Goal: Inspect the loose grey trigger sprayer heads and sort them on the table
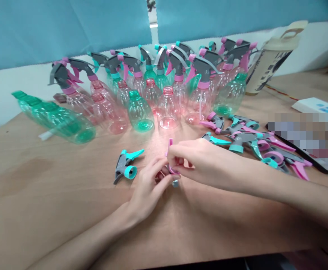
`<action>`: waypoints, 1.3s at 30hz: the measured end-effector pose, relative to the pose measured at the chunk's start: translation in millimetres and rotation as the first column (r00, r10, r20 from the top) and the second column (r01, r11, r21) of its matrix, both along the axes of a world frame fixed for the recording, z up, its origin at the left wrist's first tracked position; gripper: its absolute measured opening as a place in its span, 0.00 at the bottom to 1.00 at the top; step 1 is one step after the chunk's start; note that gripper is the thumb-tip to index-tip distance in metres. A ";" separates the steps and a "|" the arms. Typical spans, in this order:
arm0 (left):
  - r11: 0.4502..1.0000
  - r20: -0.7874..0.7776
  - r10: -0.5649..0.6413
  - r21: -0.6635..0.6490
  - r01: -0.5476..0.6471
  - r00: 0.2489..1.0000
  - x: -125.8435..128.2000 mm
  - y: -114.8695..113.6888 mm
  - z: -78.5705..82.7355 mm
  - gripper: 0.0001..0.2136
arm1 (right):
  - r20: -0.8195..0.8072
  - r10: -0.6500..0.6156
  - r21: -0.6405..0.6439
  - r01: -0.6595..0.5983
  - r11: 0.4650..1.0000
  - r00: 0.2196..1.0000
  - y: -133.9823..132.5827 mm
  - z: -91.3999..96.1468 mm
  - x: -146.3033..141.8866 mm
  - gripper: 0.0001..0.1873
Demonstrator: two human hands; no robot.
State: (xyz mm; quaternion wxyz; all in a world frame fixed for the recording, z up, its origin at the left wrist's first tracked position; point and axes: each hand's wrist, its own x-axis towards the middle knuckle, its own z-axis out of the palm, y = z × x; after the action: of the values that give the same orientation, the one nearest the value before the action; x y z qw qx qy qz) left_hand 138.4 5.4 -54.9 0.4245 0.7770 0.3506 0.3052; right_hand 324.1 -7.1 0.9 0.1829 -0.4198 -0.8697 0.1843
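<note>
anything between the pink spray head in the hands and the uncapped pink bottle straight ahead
Nothing visible stands between the pink spray head and the uncapped pink bottle; a green bottle stands just left.

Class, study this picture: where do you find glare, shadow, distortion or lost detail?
Head view: pale sheen on the table beyond the left hand and right hand; head view: soft shadow beneath the right forearm; head view: tumbler leaning outward, probably lens stretch; head view: blocky mosaic over part of a dark-edged slab.
</note>
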 end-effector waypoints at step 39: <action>0.572 -0.674 0.078 0.634 0.521 0.735 -71.7 -11.9 31.7 0.11 | 0.289 0.019 -0.030 -0.011 0.999 0.957 -15.7 19.3 26.5 0.14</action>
State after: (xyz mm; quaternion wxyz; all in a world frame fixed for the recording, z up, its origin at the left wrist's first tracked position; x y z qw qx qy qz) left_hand 66.7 -6.5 -23.2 -0.0731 0.9752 0.1909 0.0849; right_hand 350.6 -22.8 20.2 0.0464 -0.4382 -0.8875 0.1347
